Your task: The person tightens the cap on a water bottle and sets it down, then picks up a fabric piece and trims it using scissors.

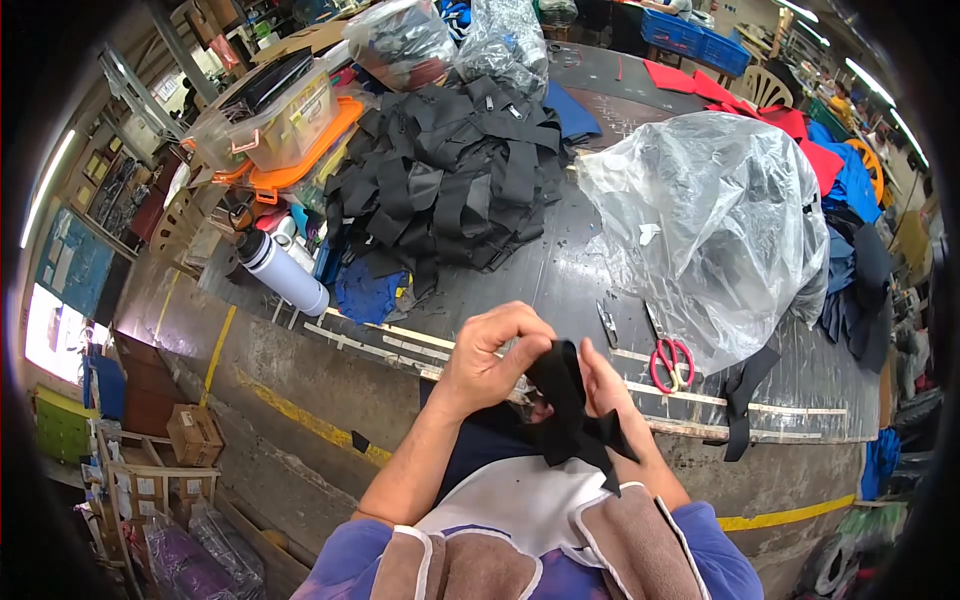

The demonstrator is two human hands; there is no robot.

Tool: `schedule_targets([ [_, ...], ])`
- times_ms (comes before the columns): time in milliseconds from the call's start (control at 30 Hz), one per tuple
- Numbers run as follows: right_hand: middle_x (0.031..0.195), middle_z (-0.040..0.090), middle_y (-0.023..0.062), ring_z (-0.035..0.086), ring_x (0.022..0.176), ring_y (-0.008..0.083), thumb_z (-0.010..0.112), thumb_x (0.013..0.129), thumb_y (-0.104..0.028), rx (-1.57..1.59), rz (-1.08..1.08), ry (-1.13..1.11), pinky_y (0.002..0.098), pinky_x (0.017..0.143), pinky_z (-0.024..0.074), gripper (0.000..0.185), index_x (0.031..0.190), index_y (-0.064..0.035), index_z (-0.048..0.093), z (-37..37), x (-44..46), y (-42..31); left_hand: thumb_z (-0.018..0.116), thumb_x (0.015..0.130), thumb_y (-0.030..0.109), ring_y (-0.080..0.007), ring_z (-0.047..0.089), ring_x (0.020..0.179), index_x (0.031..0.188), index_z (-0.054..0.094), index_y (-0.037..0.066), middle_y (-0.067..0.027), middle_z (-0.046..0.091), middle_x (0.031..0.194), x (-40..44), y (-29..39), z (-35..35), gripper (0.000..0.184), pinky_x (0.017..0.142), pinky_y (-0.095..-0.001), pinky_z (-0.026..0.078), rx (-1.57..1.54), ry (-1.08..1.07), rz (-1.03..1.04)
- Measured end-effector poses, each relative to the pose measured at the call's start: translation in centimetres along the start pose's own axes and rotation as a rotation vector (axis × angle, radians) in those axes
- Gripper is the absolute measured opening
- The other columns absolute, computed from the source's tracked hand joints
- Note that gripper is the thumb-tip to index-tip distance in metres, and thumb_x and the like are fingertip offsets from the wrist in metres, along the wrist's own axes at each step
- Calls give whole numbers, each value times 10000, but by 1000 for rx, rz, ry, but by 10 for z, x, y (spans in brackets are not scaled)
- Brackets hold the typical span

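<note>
A black fabric strip (562, 400) hangs folded between my two hands, just in front of the table's near edge. My left hand (495, 352) pinches its top between thumb and fingers. On the other side, my right hand (603, 385) is against the strip, its fingers partly hidden behind the cloth, so I cannot tell how firmly it grips. The loose ends of the strip dangle over my lap. Beyond my hands lie small thread snips (607, 323) and scissors with red handles (670, 362). Another black strip (741, 400) lies across the table edge at the right.
A big heap of black strips (450, 180) fills the table's left middle. To its right lies a clear plastic bag (710, 220). A pale bottle (285, 275) and plastic boxes (285, 120) stand at the left. Red fabric (710, 90) lies at the far right.
</note>
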State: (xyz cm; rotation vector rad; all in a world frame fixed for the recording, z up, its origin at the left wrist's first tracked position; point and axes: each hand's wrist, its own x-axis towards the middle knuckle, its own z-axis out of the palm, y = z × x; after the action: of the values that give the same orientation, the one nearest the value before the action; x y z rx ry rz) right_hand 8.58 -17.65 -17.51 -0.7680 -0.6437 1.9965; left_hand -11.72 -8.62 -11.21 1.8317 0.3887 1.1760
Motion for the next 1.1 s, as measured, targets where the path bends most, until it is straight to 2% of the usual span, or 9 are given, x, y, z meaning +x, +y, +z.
schedule_targets([
  [100, 1296, 723, 228, 736, 1148, 357, 473, 1074, -713, 396, -88, -190, 461, 985, 597, 799, 1455, -21, 592, 9, 6, 6, 697, 1070, 141, -147, 572, 711, 930, 685, -1, -41, 666, 824, 0, 3, 4, 200, 654, -295, 452, 161, 207, -22],
  [233, 1449, 655, 227, 667, 1297, 381, 423, 1042, -795, 687, -255, 163, 500, 1098, 537, 928, 1559, -27, 498, 21, -3, 11, 732, 1038, 89, -123, 532, 640, 932, 682, 0, -42, 644, 784, 0, 2, 3, 147, 594, -277, 427, 358, 395, -25],
  [333, 1500, 656, 142, 663, 1330, 308, 630, 1060, -589, 479, -502, -93, 468, 1148, 508, 742, 1562, -52, 527, 8, 1, 25, 749, 1024, 79, -116, 528, 625, 943, 688, -2, -45, 641, 769, 1, 1, 3, 130, 583, -277, 425, 428, 440, -3],
  [367, 1500, 656, 142, 663, 1330, 308, 630, 1060, -589, 479, -501, -94, 468, 1148, 508, 742, 1562, -52, 527, 4, 4, 28, 754, 1021, 81, -113, 525, 629, 948, 689, -6, -44, 637, 763, 1, 1, 2, 130, 585, -280, 423, 439, 438, 16],
  [467, 1457, 692, 125, 693, 1274, 244, 746, 1052, -265, -105, -640, 306, 421, 1095, 555, 510, 1487, -38, 609, 2, 11, 29, 768, 1015, 85, -97, 521, 640, 964, 697, -9, -30, 640, 759, 3, -5, 2, 128, 590, -276, 423, 391, 420, 9],
  [500, 1457, 692, 125, 693, 1274, 244, 746, 1052, -265, -104, -640, 307, 421, 1095, 555, 510, 1487, -38, 609, 0, 11, 28, 776, 1012, 88, -83, 520, 647, 974, 704, -9, -17, 648, 762, 3, -9, 1, 127, 594, -269, 424, 335, 408, -17],
  [600, 1339, 754, 106, 734, 1177, 192, 764, 1000, -24, 82, -570, 261, 352, 1027, 590, 373, 1367, -32, 703, 1, 8, 19, 792, 1007, 96, -56, 516, 665, 999, 717, -9, 10, 664, 775, 2, -7, 1, 129, 603, -252, 425, 192, 358, -115],
  [767, 1251, 783, 117, 747, 1093, 169, 744, 1022, -25, 99, -604, 283, 328, 981, 602, 264, 1286, -6, 745, 7, 8, 11, 814, 1003, 110, -10, 518, 710, 1040, 735, -5, 52, 692, 825, -2, -4, -4, 144, 633, -217, 434, 14, 271, -252],
  [1100, 852, 721, -2, 742, 858, 94, 765, 1038, -158, -181, -576, 346, 268, 804, 604, 101, 1029, -57, 770, -34, 4, 17, 778, 1042, 165, -11, 533, 741, 1019, 736, -10, 58, 680, 805, -1, -23, -12, 182, 675, -209, 458, -61, 397, -316],
])
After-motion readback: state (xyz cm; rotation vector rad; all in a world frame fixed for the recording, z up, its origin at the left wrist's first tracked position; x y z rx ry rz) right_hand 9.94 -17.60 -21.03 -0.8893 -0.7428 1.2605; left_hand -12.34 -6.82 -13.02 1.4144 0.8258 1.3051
